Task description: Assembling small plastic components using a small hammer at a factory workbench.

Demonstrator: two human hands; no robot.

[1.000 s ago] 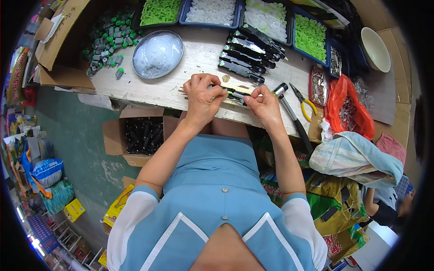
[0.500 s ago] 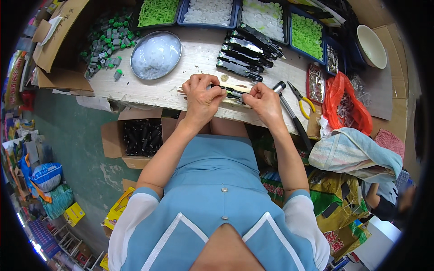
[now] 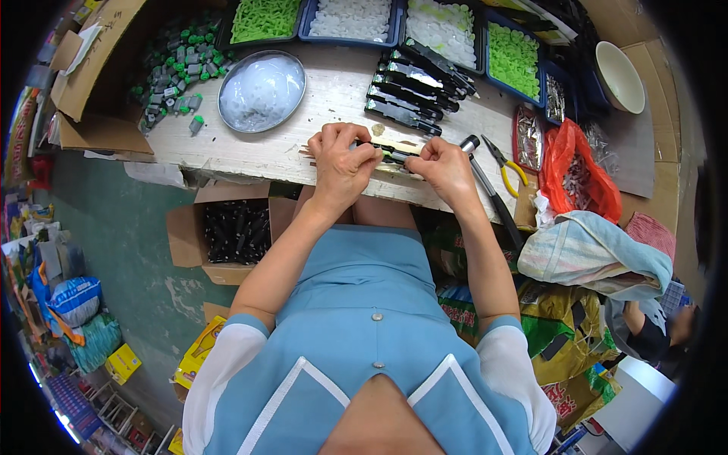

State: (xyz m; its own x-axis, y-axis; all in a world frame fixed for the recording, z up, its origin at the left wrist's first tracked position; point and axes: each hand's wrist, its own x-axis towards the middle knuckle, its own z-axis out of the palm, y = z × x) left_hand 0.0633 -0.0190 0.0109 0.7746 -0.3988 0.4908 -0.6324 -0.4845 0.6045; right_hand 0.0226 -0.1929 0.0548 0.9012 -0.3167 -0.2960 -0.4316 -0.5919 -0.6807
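Near the front edge of the white workbench (image 3: 189,155), both hands pinch one slim black part (image 3: 393,155). My left hand (image 3: 341,158) has its fingers curled over the part's left end, which is partly hidden. Thumb and fingertips of my right hand (image 3: 446,171) close on the right end. Just beyond the hands lies a stack of similar long black parts (image 3: 409,95) with shiny faces. A hammer (image 3: 489,189) with a silver head rests right beside my right hand, and yellow-handled pliers (image 3: 506,168) lie further right.
Trays of green pieces (image 3: 264,19) and white pieces (image 3: 349,19) line the back. A round dish (image 3: 262,91) of clear small parts stands left, near grey-green pieces (image 3: 178,76). A red bag (image 3: 580,178) sits right. Below the bench is a carton of black parts (image 3: 236,231).
Both hands stay at the same spot on the black part, with only slight finger shifts. The whole view has moved a little.
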